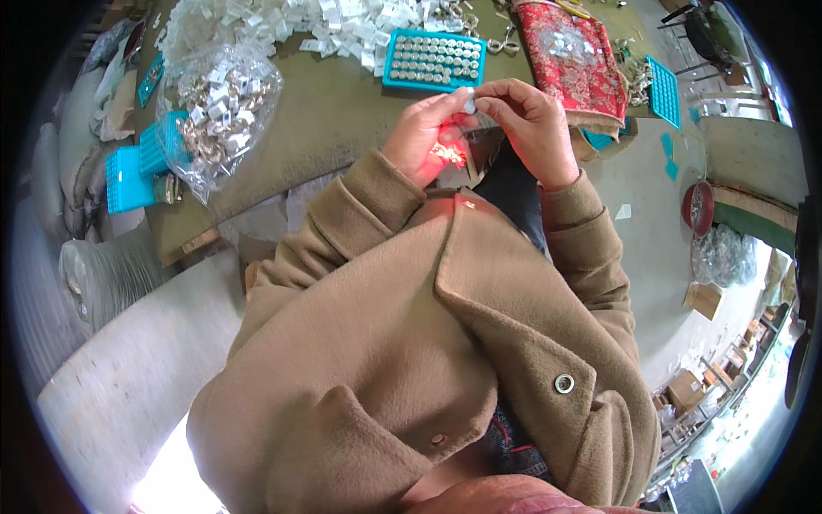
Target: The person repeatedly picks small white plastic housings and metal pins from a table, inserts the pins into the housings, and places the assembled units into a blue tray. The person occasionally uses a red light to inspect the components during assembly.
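Observation:
My left hand (426, 133) and my right hand (533, 120) meet just past the table's near edge. Between their fingertips is a small whitish, translucent piece (470, 104), too small to name, with both hands pinched on it. Bright red light falls on my left palm and on a cluster of small shiny metal bits (448, 153) beside it; whether the palm holds these bits I cannot tell. Just beyond my fingers lies a turquoise tray (387, 75) with rows of round silvery pieces in it.
A pile of white translucent tags (257, 24) covers the table's far side. On the left, a clear bag (229, 111) of tagged metal pieces sits by turquoise trays (128, 182). A red patterned cloth (591, 81) lies to the right, near another turquoise tray (664, 92).

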The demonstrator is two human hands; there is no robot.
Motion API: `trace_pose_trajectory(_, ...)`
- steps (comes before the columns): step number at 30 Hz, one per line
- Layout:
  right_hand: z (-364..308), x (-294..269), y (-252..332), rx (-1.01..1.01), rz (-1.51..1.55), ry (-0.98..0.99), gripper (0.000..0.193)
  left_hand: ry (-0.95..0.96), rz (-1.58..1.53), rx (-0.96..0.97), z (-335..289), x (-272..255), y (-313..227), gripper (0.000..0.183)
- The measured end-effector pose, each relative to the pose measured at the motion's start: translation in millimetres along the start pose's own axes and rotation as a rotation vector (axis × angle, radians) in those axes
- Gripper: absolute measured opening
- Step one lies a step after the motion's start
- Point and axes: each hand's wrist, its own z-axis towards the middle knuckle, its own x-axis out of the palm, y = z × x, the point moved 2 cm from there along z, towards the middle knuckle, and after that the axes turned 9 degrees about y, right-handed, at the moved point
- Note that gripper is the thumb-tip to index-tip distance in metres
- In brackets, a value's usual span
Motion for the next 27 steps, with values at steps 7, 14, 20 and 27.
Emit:
trace_pose_trajectory(7,6,5,-1,-0.009,0.003,-0.011,0.005,-0.095,-0.029,-0.073,1,-5,-3,0.024)
trace_pose_trajectory(14,19,3,-1,-0.066,-0.108,0.009,0.006,-0.103,0.047,-0.057,10,-4,-4,0.021)
trace_pose_trajectory(20,39,-23,-26,0.021,0.209,0.333,0.012,-0.165,0.481,0.026,18,3,-12,0.018)
trace_pose_trajectory(27,88,-51,-68,0.332,-0.697,-0.248,0.033,0.003,0.159,0.015,27,9,-33,0.019)
